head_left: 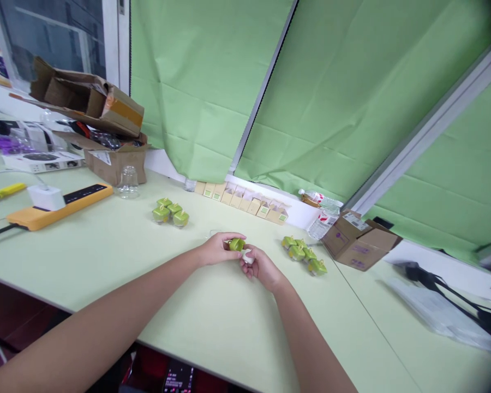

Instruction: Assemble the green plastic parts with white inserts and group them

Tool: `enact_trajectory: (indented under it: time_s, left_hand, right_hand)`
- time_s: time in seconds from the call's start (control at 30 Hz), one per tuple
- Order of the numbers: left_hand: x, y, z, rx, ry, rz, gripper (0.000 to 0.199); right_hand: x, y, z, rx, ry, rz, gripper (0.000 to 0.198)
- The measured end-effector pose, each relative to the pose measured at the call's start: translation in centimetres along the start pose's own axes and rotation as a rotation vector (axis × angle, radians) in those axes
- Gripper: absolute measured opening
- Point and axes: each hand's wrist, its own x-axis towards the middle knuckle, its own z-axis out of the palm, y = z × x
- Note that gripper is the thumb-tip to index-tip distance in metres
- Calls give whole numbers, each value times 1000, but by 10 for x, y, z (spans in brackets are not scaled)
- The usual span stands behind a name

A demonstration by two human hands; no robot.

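Over the middle of the pale table (213,311), my left hand (216,250) is closed on a small green lid (237,244), its hollow side partly showing. Just right of it, my right hand (264,267) pinches a small white piece (248,256), whose kind I cannot make out. The two things are close together, and fingers hide parts of both. Left of my hands stands a cluster of small green-topped containers (161,214) with clear bottoms and loops on top. A similar cluster of green-topped containers (297,252) sits to the right.
Small cardboard boxes (241,200) line the wall at the back. Plastic bottles (323,222) and an open carton (354,240) stand back right. Stacked cartons (114,161), a clear jar (128,183) and an orange power strip (28,218) are at left. A black cable (445,289) lies far right.
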Motion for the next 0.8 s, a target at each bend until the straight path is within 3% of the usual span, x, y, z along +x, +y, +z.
enact_trajectory:
  time_s: [0.57, 0.8]
  left_hand:
    - [-2, -8, 4, 201, -2, 75, 55]
    - [-8, 8, 4, 518, -11, 287, 50]
  right_hand:
    - [-1, -1, 1, -38, 88, -15, 25]
    - [0, -1, -1, 72, 76, -50, 23]
